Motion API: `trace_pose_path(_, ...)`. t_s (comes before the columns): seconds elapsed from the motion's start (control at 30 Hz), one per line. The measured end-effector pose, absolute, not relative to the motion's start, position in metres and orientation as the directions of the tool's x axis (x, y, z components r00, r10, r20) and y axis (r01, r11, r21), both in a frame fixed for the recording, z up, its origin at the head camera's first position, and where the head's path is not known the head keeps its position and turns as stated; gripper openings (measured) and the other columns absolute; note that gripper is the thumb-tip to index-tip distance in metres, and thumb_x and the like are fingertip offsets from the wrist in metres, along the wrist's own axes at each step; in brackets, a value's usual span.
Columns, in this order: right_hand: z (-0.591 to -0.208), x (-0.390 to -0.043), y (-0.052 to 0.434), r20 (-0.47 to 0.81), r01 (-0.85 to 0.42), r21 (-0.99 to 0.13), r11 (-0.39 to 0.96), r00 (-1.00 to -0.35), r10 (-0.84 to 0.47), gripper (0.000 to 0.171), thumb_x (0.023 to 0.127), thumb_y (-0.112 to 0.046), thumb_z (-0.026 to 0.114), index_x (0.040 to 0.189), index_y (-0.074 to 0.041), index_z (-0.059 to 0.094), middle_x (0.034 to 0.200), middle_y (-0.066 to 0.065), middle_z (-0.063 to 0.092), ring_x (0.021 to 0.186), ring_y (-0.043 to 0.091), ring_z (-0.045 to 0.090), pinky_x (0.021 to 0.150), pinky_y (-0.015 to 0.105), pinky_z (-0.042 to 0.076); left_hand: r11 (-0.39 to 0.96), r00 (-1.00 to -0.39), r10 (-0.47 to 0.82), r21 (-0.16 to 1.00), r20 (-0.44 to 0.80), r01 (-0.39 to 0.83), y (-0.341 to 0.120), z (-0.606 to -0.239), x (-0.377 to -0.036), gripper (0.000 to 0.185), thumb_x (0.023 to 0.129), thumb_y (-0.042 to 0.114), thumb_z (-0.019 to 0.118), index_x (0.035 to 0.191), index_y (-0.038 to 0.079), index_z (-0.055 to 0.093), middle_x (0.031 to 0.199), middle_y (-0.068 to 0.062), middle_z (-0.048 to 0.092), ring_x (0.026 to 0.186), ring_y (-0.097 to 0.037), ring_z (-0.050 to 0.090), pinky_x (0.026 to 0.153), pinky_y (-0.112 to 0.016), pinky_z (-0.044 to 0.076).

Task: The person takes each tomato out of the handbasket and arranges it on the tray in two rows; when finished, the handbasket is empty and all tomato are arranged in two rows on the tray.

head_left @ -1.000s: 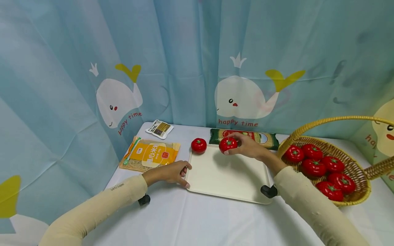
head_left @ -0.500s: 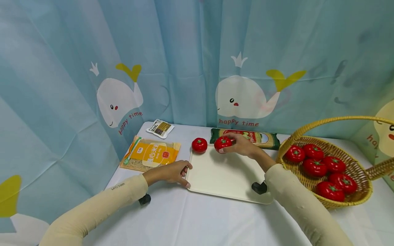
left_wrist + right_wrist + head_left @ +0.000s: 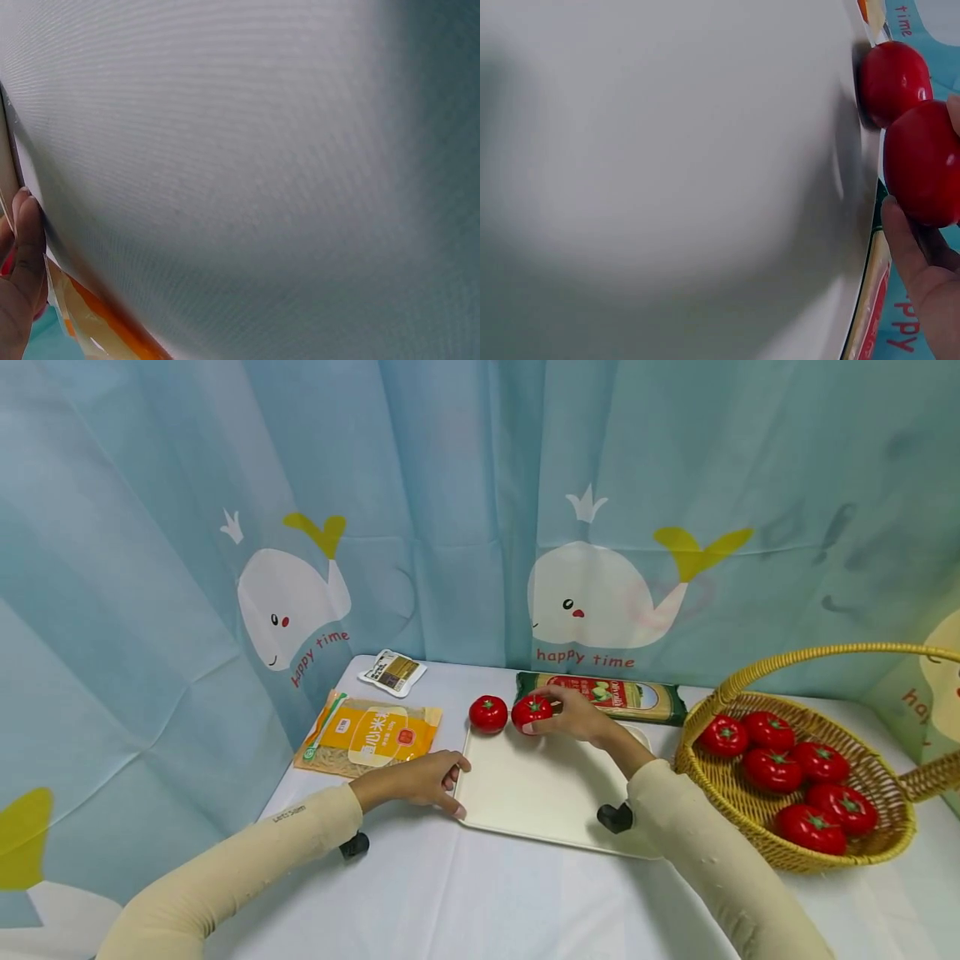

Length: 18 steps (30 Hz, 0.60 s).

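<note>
A cream square tray [image 3: 547, 793] lies on the white table. My right hand [image 3: 573, 717] grips a red tomato [image 3: 531, 713] over the tray's far left corner, close beside another red tomato [image 3: 488, 713] resting there. In the right wrist view the held tomato [image 3: 922, 165] sits between my fingers, next to the other tomato [image 3: 894, 81], above the tray [image 3: 667, 172]. My left hand [image 3: 420, 779] holds the tray's near left edge, thumb on the rim. The left wrist view shows little but the tray's side and a fingertip [image 3: 26, 247].
A wicker basket [image 3: 862, 852] with several red tomatoes [image 3: 772, 768] stands to the right of the tray. A green pasta packet [image 3: 622, 693] lies behind the tray. An orange-yellow food bag [image 3: 367, 737] and a small sachet [image 3: 392, 672] lie at the left. A whale-print curtain hangs behind.
My right hand has carried the tomato leftward and lower, from mid-tray rear to right beside the resting tomato. The left hand has stayed on the tray edge.
</note>
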State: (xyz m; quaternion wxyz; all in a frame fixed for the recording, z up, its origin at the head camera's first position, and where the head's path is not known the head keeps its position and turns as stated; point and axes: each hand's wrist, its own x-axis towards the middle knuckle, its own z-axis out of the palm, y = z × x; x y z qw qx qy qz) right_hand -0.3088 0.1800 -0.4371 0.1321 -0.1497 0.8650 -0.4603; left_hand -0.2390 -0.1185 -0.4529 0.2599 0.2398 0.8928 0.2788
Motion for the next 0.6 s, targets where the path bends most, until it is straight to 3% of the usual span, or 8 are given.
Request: trace_pose_path(0.6, -0.442, -0.317, 0.1746, -0.118, -0.109, -0.793, 0.599, -0.938, -0.326, 0.065, 0.085, -0.027, 0.081, 0.141, -0.008, 0.053, 0.139, 0.019, 0.052, 0.125, 0.038, 0.05, 0.1, 0.048, 0.05, 0.717, -0.74, 0.597, 0.618, -0.308, 0.321, -0.1214, -0.4555, -0.2403, 0.067, 0.076, 0.027, 0.089, 0.129, 0.005, 0.054, 0.095, -0.001, 0.052, 0.085, -0.013, 0.049, 0.076, -0.025, 0.041)
